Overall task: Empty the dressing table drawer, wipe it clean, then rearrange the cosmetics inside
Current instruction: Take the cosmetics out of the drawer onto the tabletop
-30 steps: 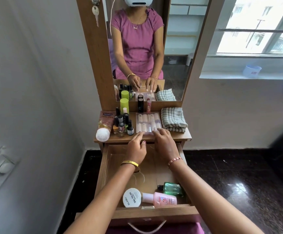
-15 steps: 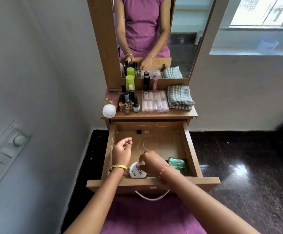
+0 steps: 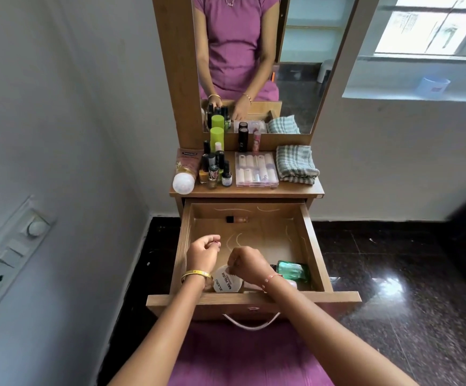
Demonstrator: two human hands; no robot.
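The drawer [image 3: 314, 246] stands pulled fully out below the dressing table top [image 3: 296, 192], and both hands are down at its near end. The right hand [image 3: 250, 264] hangs over the white round tub [image 3: 226, 282] marked as nail polish remover, fingers curled downward with the tips at the tub's far edge; it seems to be pinching the rim, but the knuckles hide the contact, so I cannot tell whether it actually grips. The left hand [image 3: 202, 253] is just beside it toward the left wall of the drawer, loosely curled with the thumb meeting the fingertips and nothing visible in it, and it sits above and slightly behind the tub.

Under the right wrist a pink bottle [image 3: 291, 285] is mostly covered. A green glass bottle [image 3: 293, 270] lies on its side in the near right corner. A small amber bottle [image 3: 237, 219] with a dark cap lies against the back wall, well apart from both hands.

On the top stand a cluster of nail polish bottles [image 3: 215, 171], a pink tube [image 3: 184, 171] on its white cap, a clear organiser box [image 3: 256, 169] and a folded checked cloth [image 3: 296, 164].
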